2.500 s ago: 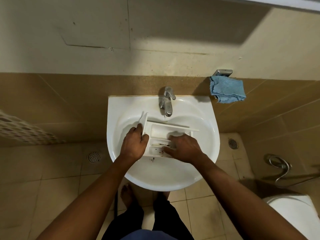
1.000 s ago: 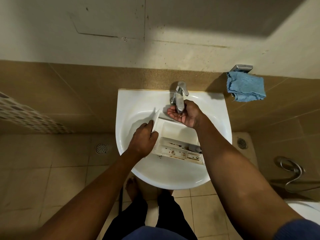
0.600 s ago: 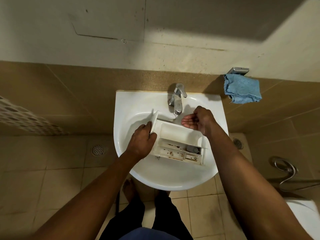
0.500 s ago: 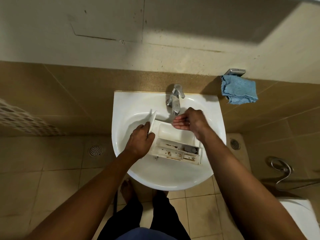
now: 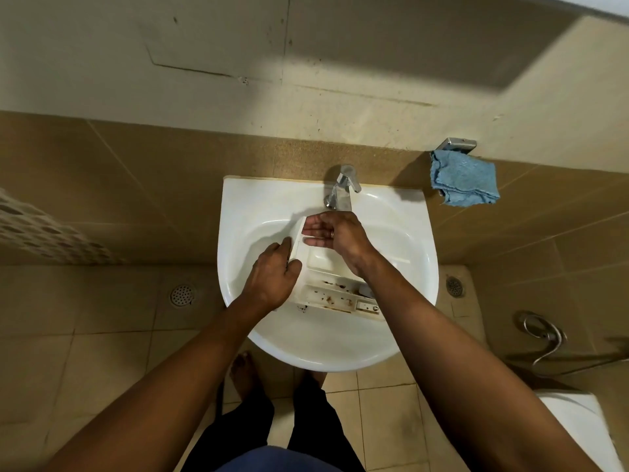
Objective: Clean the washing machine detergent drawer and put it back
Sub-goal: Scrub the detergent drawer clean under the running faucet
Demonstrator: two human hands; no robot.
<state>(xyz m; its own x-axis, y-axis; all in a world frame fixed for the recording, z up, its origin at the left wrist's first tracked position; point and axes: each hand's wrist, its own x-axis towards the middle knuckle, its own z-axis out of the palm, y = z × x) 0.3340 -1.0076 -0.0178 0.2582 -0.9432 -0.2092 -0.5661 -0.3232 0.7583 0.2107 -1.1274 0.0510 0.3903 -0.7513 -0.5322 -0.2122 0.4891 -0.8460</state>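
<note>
Drawer (image 5: 321, 262) apparently against left fingers (image 5: 284, 245)

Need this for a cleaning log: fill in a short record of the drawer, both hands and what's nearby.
Place: sink, under the tap
Item: detergent drawer, lying in the basin
Dirt: brown grime in the near compartments
Left: left hand grips the drawer's left end
Right: right hand cupped palm up below the tap, holding nothing
Water: flow not discernible
Nearby: blue cloth hanging on the wall, right of the sink
</note>
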